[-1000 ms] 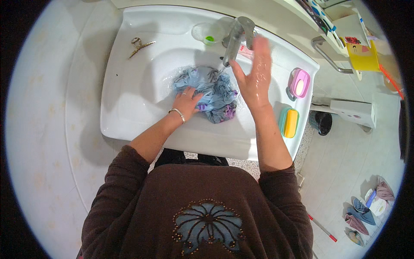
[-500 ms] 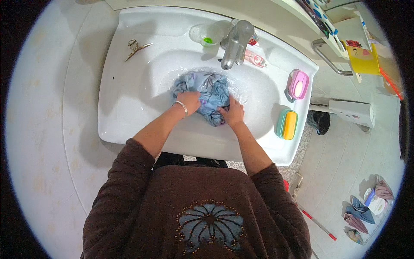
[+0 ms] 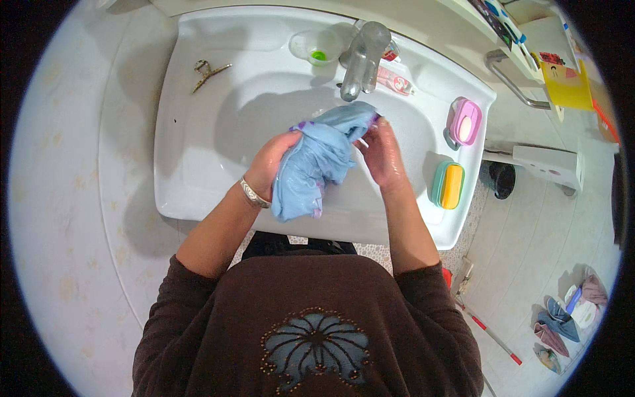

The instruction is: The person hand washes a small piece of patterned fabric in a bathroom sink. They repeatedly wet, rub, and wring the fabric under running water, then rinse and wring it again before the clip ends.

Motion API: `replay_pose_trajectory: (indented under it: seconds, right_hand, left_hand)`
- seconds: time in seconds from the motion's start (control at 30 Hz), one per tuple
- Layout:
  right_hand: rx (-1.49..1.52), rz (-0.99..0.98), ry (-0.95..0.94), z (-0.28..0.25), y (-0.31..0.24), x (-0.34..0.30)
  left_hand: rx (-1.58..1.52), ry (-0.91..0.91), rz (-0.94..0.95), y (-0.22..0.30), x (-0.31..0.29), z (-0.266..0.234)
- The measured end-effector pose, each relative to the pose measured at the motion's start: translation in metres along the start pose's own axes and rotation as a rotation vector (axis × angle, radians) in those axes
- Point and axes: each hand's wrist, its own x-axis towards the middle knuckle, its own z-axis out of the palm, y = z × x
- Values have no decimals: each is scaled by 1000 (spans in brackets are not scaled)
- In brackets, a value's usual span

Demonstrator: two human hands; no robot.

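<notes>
Wet, light blue cloth [image 3: 316,162], bunched and twisted into a thick roll, lifted clear above the white sink [image 3: 198,165] basin; upper end just below the metal tap [image 3: 360,63], lower end drooping over the sink's front rim.

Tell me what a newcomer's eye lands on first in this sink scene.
First comes the wet light-blue cloth, bunched and lifted above the white washbasin, gripped by the left hand with the right hand at its upper end, just below the metal tap. Next come the bright soap dishes on the basin's right rim: a pink one and, nearer the person, a teal one holding yellow soap.
</notes>
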Motion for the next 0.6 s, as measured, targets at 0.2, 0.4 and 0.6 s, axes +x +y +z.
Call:
replay_pose_trajectory:
  seconds: [0.2,0.4,0.6]
  right_hand:
    - [83,314,-79,7,90,45]
    - [48,328,-294,10,71,60]
    - [-1704,242,111,-47,14,47]
  left_hand:
    - [141,179,166,-20,3,-11]
    - [39,138,-100,-17,-8,-10]
    - [806,442,-192,14,3,-79]
